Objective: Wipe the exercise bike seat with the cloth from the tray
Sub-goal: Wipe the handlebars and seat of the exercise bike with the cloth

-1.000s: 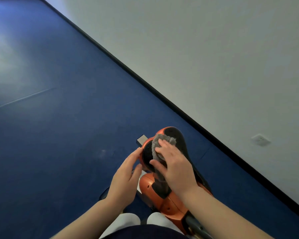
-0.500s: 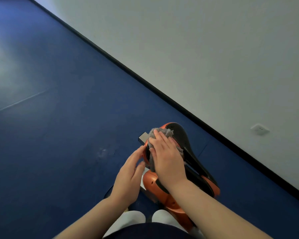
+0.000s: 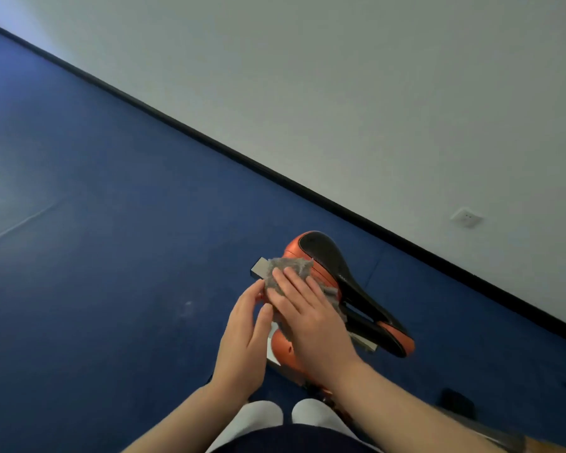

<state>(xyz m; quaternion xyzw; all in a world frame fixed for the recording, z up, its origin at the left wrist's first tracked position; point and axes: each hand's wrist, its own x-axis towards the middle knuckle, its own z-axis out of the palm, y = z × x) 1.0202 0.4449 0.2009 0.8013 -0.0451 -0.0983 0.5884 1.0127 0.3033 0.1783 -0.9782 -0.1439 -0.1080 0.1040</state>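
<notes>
The orange and black exercise bike seat (image 3: 330, 256) sits low in the middle of the head view, its nose pointing lower right. A fuzzy grey cloth (image 3: 290, 266) lies over the seat's left rear part. My right hand (image 3: 311, 318) presses flat on the cloth, fingers spread over it. My left hand (image 3: 245, 338) is beside the seat's left edge, fingers extended, with the fingertips touching the cloth's edge. Most of the cloth is hidden under my right hand. No tray is in view.
The orange bike body (image 3: 283, 349) shows below the seat, and a grey metal bracket (image 3: 258, 268) sticks out at its left. Blue floor (image 3: 95, 256) spreads left. A white wall with a socket (image 3: 466, 218) and black skirting (image 3: 307, 188) runs behind. My white shoes (image 3: 288, 416) are below.
My right hand has slid the cloth leftward across the seat's rear part, uncovering more of the black top. My left hand stayed at the seat's left side. The view has tilted.
</notes>
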